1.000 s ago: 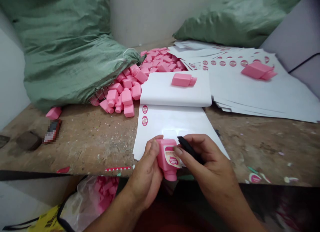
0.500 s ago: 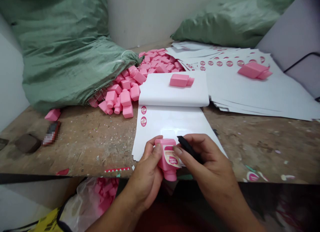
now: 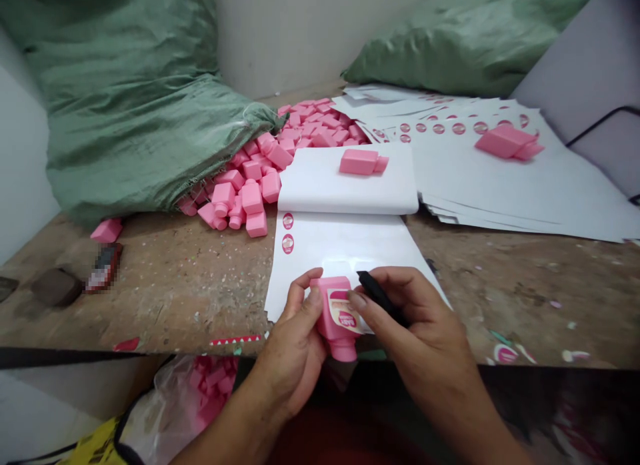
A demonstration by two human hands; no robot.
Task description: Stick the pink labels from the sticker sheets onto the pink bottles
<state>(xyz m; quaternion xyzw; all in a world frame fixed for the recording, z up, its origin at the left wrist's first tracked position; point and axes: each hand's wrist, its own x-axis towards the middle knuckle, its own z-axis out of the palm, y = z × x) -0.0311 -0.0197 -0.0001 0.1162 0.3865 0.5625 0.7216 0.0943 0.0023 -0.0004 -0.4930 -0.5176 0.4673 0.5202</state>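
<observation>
My left hand [image 3: 295,338] is closed round a small pink plastic bottle [image 3: 327,318], its neck pointing down toward me. On the bottle's face sits a cream and pink label [image 3: 345,311] with "BABY" printed on it. My right thumb presses the label near its upper right part. A slim black tool with a slanted tip [image 3: 383,298] is gripped in my right hand [image 3: 420,325]; its exact kind is unclear. Beneath both hands lies a white label sheet [image 3: 310,265], partly folded back, with two small round pink stickers [image 3: 287,232] at its left edge.
Another pink bottle [image 3: 359,162] lies on the folded sheet. Many more pink bottles [image 3: 253,195] spill from a green sack [image 3: 130,138] at left. At right, further label sheets [image 3: 480,191] carry pink bottles [image 3: 507,143]. Below the table edge hangs a clear bag [image 3: 165,398].
The bottle has tilted slightly, its neck shifting a little to the right. My thumb stays on the label, and the black tool has barely moved.
</observation>
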